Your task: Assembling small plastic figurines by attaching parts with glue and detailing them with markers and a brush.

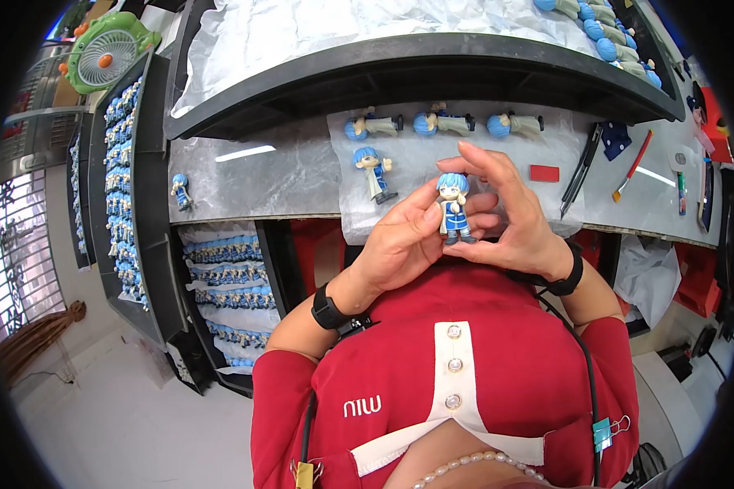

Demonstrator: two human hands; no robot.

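Note:
Between my two hands, close to the front edge of the table, a small blue-haired figurine in a blue outfit and pale cape stands upright, facing up at me. My left hand pinches it, with the thumb along its cape side. My right hand curves around the other side; its thumb is at the feet and some fingers pass behind the figurine. On white paper beyond lie a row of three similar figurines and a single figurine just left of my hands.
Black trays hold many figurines: a lined far tray, a left tray and a lower tray. One figurine is at the table's left. Right lie a red block, black tweezers and a red-handled brush.

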